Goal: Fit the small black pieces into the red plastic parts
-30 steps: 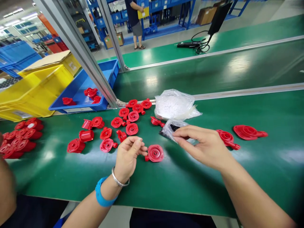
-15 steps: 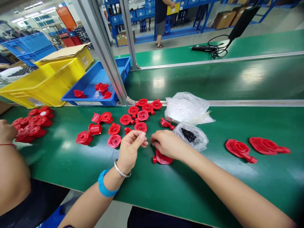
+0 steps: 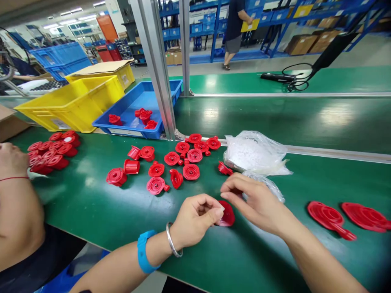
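My left hand [image 3: 198, 217] wears a silver bangle and a blue wristband. Its thumb and forefinger are pinched together at the left edge of a round red plastic part [image 3: 228, 215], which lies on the bench. Whatever small item sits between those fingertips cannot be made out. Just above and to the right hovers my right hand [image 3: 256, 199], its fingers loosely curved, thumb and forefinger slightly apart, nothing visible between them. Behind that hand, a clear plastic bag [image 3: 271, 187] is mostly hidden. Another red part [image 3: 225, 168] lies beyond the right hand's fingers.
Several red parts [image 3: 191, 171] lie spread across the green bench [image 3: 122, 215]. A bag of white pieces [image 3: 256, 152] rests behind my hands; two flat red parts [image 3: 328, 217] lie right. Blue tray [image 3: 131, 132], yellow bin [image 3: 73, 110] and metal post [image 3: 157, 69] stand beyond. A co-worker's hand [image 3: 12, 162] is left.
My left hand has come down to the red part on the bench. My right hand has lifted off that part, and its fingers have parted a little. The whole view has shifted.
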A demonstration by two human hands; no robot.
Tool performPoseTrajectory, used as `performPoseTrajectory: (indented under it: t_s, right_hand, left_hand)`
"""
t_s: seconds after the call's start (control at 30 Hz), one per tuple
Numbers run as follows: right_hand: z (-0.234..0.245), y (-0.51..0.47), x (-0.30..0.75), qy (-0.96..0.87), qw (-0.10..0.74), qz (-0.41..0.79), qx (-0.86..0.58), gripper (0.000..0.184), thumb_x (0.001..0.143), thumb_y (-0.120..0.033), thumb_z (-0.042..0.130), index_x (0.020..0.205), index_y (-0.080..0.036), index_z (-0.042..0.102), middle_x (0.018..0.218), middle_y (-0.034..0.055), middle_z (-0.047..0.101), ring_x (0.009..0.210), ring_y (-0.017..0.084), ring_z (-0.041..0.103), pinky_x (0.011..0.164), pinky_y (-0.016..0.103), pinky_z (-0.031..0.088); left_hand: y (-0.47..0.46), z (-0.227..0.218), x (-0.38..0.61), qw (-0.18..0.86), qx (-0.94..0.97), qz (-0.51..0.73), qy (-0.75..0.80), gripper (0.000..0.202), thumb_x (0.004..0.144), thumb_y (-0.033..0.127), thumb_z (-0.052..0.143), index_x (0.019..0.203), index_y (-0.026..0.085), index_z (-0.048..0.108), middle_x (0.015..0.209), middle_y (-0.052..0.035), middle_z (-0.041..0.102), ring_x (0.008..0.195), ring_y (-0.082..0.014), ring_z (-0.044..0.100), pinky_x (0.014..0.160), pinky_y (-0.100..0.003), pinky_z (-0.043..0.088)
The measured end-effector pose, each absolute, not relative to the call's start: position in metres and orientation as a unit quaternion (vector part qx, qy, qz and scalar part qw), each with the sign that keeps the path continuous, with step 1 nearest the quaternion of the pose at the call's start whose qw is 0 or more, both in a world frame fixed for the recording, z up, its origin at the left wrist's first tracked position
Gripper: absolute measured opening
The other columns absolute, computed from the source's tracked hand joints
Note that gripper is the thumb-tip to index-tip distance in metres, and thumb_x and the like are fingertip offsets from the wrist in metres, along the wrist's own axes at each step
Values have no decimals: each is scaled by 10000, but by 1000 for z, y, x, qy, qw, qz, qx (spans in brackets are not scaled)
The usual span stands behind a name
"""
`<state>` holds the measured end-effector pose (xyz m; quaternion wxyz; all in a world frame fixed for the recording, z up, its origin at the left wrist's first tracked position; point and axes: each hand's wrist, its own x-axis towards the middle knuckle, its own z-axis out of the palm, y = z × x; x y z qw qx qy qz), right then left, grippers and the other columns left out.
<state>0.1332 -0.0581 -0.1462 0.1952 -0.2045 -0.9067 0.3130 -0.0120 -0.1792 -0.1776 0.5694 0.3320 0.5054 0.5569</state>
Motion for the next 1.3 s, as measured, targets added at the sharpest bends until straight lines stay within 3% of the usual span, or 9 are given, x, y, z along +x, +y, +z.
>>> performPoseTrajectory:
  t_s: [0.17,0.37,0.7,0.97,1.07,1.17,1.3]
  right_hand:
    - [-154,-86,162,-854,276,411,-163,75,920,-139,562,903,-201,601,864,21,612,789,120,588,721,253,482]
    - [-165,-96,164,-835,322,423,-142,93,908,-116,573,952,-189,609,896,47,635,831,136,613,742,273,515]
    - [-160,-100,165,-859,342,356,-133,117,908,-117,560,977,-192,616,863,45,650,858,151,633,746,269,534]
    - [-160,-99,159,-853,318,374,-176,101,912,-113,537,891,-211,536,831,9,611,738,104,609,665,205,499]
    - [-162,-93,126,-887,296,320,-153,151,913,-99,488,991,-208,557,802,12,592,674,109,582,604,215,478]
    - [-166,-84,82,-942,248,205,-93,356,882,-53,435,1187,-193,554,827,40,591,720,150,587,609,248,477]
    - [-178,-71,37,-986,156,47,-41,441,806,-12,449,1184,-187,591,753,29,579,634,156,542,530,241,418]
  left_hand:
    - [-182,-179,-10,579,375,532,491,279,779,405,732,810,137,662,663,-13,633,588,-99,559,581,-213,455]
    - [-185,-180,-9,558,412,517,502,232,816,367,704,820,138,671,705,-20,623,616,-105,570,594,-216,471]
    - [-184,-182,-9,556,422,501,512,243,812,386,706,816,147,667,737,-30,600,625,-118,574,573,-223,476]
    - [-211,-168,-34,556,433,461,540,196,810,329,694,817,137,657,787,-45,601,629,-109,563,605,-235,458]
    - [-230,-165,-50,525,445,456,564,146,809,284,681,812,139,660,829,-67,633,669,-123,582,636,-243,473]
    - [-247,-171,-55,482,464,457,586,65,806,213,656,807,150,673,898,-86,670,738,-139,603,699,-251,493]
    - [-263,-192,-48,469,431,504,584,38,780,192,659,782,158,675,897,-87,677,723,-138,608,695,-247,507]
